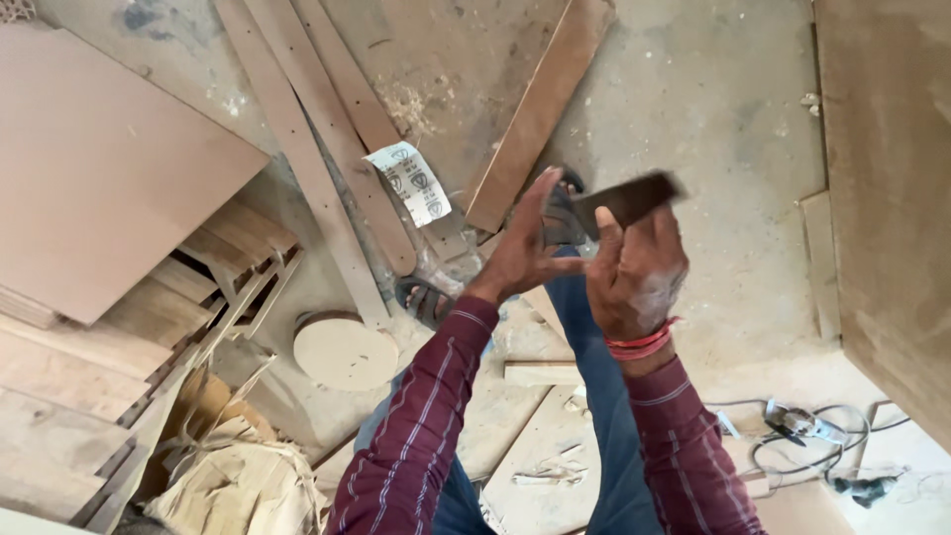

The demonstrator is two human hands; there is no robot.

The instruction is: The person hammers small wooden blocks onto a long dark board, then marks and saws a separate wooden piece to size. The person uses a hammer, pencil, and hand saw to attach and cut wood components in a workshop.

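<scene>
While the person sits over the dusty floor [713, 119], both hands are raised in front of them around a small dark block [634, 198], which is blurred. The right hand [634, 272] has its grip closed on the block's lower edge, fingers wrapped up behind it, a red thread band at the wrist. Just left of the block, the left hand [525, 253] is spread flat, its grip released, palm and fingers turned toward the block's near end; whether the fingertips touch it I cannot tell. Beyond the block, further left, a strip of sandpaper [411, 183] lies printed side up across long wooden slats [317, 149]. Well below and left of the block a round wooden disc [345, 352] rests on the floor beside a stack of boards [89, 168]. Down to the right of the block, a power tool with a tangled cable [802, 426] lies on the floor.
</scene>
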